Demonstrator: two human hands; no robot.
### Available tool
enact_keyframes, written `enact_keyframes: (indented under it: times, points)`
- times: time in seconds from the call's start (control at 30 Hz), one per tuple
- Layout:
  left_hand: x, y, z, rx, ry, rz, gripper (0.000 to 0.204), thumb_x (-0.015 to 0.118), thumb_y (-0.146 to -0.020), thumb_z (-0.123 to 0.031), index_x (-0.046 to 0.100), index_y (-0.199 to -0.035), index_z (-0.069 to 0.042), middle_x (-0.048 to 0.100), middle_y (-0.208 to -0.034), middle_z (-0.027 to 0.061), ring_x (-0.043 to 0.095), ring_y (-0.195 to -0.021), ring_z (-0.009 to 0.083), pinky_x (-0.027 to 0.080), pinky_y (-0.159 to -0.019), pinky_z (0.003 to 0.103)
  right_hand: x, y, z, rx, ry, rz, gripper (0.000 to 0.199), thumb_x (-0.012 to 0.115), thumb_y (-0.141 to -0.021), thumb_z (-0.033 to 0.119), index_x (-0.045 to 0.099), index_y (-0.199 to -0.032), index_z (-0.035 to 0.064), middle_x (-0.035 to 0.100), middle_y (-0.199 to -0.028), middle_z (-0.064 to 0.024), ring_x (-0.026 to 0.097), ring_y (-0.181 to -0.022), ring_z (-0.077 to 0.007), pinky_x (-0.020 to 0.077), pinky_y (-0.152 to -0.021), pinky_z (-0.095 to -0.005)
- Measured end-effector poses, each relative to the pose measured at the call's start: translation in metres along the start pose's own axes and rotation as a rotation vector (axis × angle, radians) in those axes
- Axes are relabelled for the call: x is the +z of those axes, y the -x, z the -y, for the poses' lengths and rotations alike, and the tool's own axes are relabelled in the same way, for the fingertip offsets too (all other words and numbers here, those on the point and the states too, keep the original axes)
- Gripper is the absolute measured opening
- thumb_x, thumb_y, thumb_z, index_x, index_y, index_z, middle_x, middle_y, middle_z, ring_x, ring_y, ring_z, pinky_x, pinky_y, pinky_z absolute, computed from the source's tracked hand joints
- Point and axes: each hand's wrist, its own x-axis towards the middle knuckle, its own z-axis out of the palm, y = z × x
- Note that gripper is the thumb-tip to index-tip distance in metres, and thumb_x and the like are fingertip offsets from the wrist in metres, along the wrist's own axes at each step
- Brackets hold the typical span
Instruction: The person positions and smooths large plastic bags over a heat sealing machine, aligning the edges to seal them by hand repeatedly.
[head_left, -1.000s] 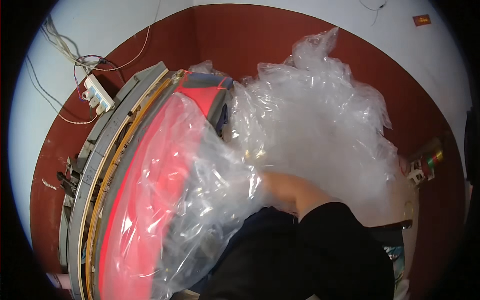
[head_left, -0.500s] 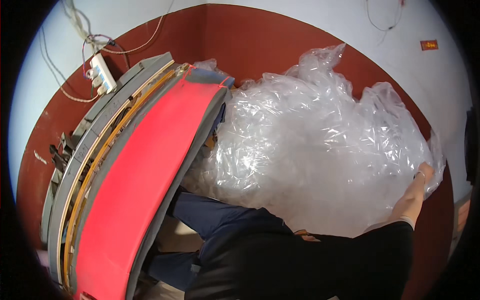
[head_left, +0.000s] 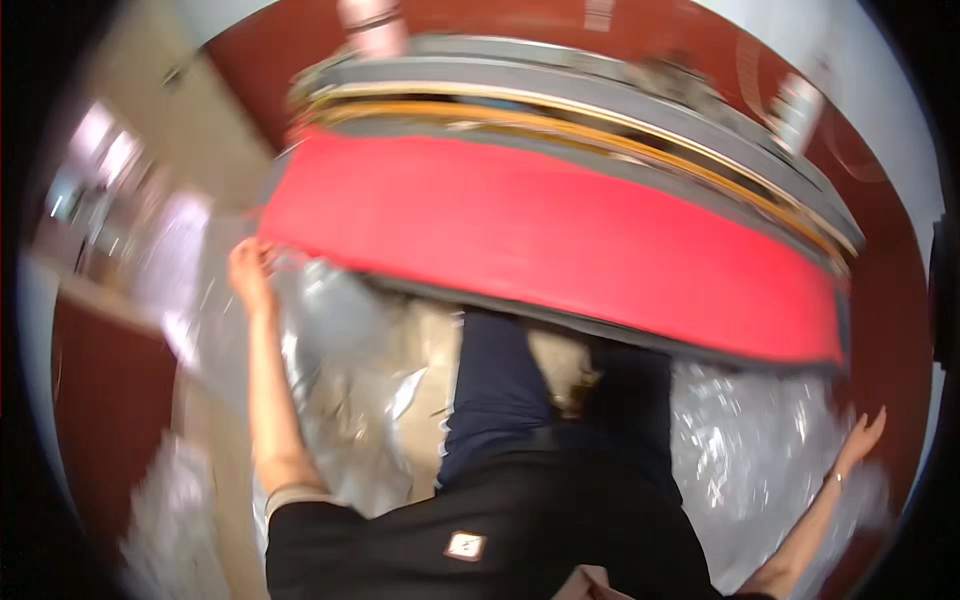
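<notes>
A long padded work surface covered in red cloth stretches across in front of me. At its left end, against the front edge, is my left hand, blurred, with its fingers curled. Clear plastic film lies beside and below that hand; whether the fingers hold any of it is hidden by the blur. Out to the right, my right hand is open, fingers stretched out and holding nothing. Below it bulges a heap of clear plastic, near my right forearm.
Behind the red surface runs a grey and yellow-edged machine frame. A white power strip hangs on the wall at the right. A pink cylinder stands at the back. More clear plastic lies at the lower left.
My view has swung left, from the plastic heap to the red surface. My left hand has come into view at its end. My right hand, then at the heap's edge, now shows spread fingers.
</notes>
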Motion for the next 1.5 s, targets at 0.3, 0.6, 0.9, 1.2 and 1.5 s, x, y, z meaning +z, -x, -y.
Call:
enact_keyframes:
  times: [0.3, 0.6, 0.9, 1.2, 1.5]
  points:
    - [-0.031, 0.028, 0.091, 0.286, -0.779, 0.107, 0.053, 0.063, -0.075, -0.028, 0.046, -0.116, 0.001, 0.047, -0.118, 0.0205, 0.041, -0.113, 0.0356, 0.032, -0.094, 0.041, -0.002, -0.032, 0.482, -0.659, -0.89, 0.279, 0.04, 0.05, -0.084, 0.006, 0.042, -0.123, 0.0015, 0.042, -0.128, -0.0123, 0.036, -0.121, -0.0243, 0.0269, -0.1, -0.0318]
    - [-0.075, 0.081, 0.098, -0.231, -0.833, -0.249, 0.058, 0.069, -0.07, -0.03, 0.048, -0.111, 0.005, 0.049, -0.114, 0.0223, 0.04, -0.111, 0.0361, 0.03, -0.093, 0.04, -0.052, 0.024, 0.604, -0.826, -1.058, 0.528, 0.04, 0.052, -0.082, 0.005, 0.045, -0.121, 0.0049, 0.042, -0.128, -0.0119, 0.039, -0.119, -0.0263, 0.0299, -0.098, -0.0336]
    - [-0.122, 0.095, 0.118, -0.578, 0.277, -0.379, 0.008, 0.055, -0.082, -0.013, 0.056, -0.079, -0.006, 0.052, -0.068, 0.0017, 0.05, -0.059, 0.0116, 0.038, -0.05, 0.022, -0.039, 0.036, 0.603, -0.716, -1.125, 0.58, 0.031, 0.051, -0.083, 0.004, 0.051, -0.114, 0.0021, 0.05, -0.118, -0.0133, 0.046, -0.111, -0.0244, 0.0364, -0.093, -0.032]
    - [-0.277, 0.151, 0.105, -0.553, 0.572, -0.848, 0.021, 0.051, -0.085, -0.024, 0.055, -0.092, -0.005, 0.054, -0.079, 0.006, 0.052, -0.072, 0.0203, 0.046, -0.065, 0.032, -0.039, 0.034, 0.598, -0.768, -1.216, 0.521, 0.027, 0.054, -0.079, 0.001, 0.054, -0.107, -0.0005, 0.054, -0.11, -0.0157, 0.051, -0.103, -0.0285, 0.0399, -0.089, -0.0339]
    - [-0.132, 0.21, -0.007, -0.842, 0.579, -0.384, 0.019, 0.061, -0.081, -0.028, 0.053, -0.087, -0.011, 0.049, -0.068, -0.003, 0.04, -0.051, 0.0056, 0.03, -0.04, 0.017, -0.05, 0.035, 0.599, -0.834, -1.247, 0.546, 0.022, 0.053, -0.08, 0.001, 0.055, -0.102, -0.0016, 0.055, -0.107, -0.0156, 0.052, -0.103, -0.027, 0.04, -0.089, -0.0332]
